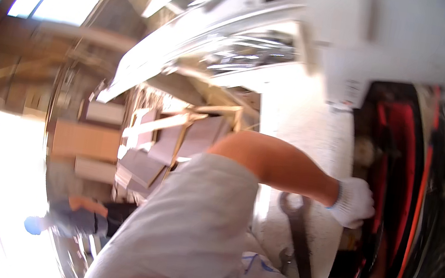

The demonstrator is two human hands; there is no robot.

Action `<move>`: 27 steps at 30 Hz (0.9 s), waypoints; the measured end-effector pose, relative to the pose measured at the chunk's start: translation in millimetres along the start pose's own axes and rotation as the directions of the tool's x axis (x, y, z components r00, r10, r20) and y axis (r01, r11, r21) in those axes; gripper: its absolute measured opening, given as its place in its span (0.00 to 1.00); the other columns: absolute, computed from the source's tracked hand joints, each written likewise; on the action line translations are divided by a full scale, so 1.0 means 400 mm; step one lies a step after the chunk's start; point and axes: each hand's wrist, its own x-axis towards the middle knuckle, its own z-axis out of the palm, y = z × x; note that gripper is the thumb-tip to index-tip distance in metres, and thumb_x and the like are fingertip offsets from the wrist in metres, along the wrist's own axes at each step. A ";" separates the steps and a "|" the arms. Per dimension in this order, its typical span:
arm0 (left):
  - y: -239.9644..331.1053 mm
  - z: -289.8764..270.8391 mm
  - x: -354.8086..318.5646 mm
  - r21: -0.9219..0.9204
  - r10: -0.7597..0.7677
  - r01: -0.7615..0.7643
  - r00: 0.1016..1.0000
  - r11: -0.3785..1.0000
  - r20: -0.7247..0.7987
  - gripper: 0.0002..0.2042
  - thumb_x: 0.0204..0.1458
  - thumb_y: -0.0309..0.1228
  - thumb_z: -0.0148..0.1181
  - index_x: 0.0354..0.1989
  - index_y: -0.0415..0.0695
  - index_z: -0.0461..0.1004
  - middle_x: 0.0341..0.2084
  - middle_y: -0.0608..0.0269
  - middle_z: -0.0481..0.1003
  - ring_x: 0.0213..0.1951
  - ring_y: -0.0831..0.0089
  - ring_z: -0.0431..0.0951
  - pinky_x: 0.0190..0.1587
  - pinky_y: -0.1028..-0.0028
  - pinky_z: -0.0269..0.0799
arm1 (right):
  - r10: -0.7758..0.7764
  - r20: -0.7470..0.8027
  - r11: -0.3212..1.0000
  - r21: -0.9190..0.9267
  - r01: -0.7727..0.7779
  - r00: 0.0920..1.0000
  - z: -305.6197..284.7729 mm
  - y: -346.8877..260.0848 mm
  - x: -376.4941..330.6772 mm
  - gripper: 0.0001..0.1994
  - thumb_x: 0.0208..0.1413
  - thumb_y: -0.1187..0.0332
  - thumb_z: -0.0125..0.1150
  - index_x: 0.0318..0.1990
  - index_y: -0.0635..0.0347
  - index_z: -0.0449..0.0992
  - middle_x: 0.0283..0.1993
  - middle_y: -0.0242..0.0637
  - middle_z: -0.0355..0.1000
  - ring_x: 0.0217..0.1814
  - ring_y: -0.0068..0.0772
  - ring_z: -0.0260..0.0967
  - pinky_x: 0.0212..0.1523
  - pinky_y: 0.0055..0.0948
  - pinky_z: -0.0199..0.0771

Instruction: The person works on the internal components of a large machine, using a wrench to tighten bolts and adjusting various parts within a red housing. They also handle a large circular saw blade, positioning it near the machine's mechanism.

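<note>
Wrench (299, 240), a long dark one with an open ring end, is laid flat on the white surface (299, 127), just below a gloved hand (352, 201). This hand, in a white knitted glove, is reached over the edge of the surface to the red and black machine part (397, 165). The fingers are curled against that part, but whether something is pinched cannot be told. Which arm it is cannot be told surely; it seems the left one. Another person (78, 218) is seen far at the lower left, blurred.
</note>
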 end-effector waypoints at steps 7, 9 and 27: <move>0.000 0.071 0.021 0.085 -0.107 0.127 0.973 0.988 -0.203 0.14 0.44 0.45 0.56 0.24 0.51 0.82 0.23 0.58 0.81 0.29 0.54 0.82 0.32 0.55 0.77 | -0.064 0.005 0.990 -0.130 0.064 0.998 -0.035 -0.063 0.010 0.24 0.64 0.55 0.62 0.62 0.58 0.72 0.60 0.43 0.70 0.62 0.37 0.67 0.63 0.36 0.67; 0.004 0.053 0.045 0.154 -0.112 0.144 0.973 0.978 -0.200 0.15 0.45 0.46 0.55 0.25 0.52 0.83 0.24 0.59 0.82 0.30 0.55 0.83 0.32 0.56 0.77 | -0.095 -0.006 0.988 -0.126 0.093 0.995 -0.045 -0.098 0.013 0.24 0.64 0.55 0.62 0.62 0.59 0.72 0.59 0.42 0.71 0.61 0.36 0.68 0.62 0.36 0.67; 0.070 0.031 -0.035 0.139 -0.232 0.224 0.972 0.965 0.041 0.14 0.53 0.43 0.53 0.34 0.51 0.81 0.33 0.56 0.82 0.37 0.54 0.82 0.40 0.54 0.77 | -0.170 -0.060 0.983 0.060 0.174 0.984 -0.051 -0.127 -0.247 0.20 0.65 0.57 0.62 0.57 0.61 0.76 0.50 0.33 0.76 0.51 0.26 0.72 0.53 0.31 0.72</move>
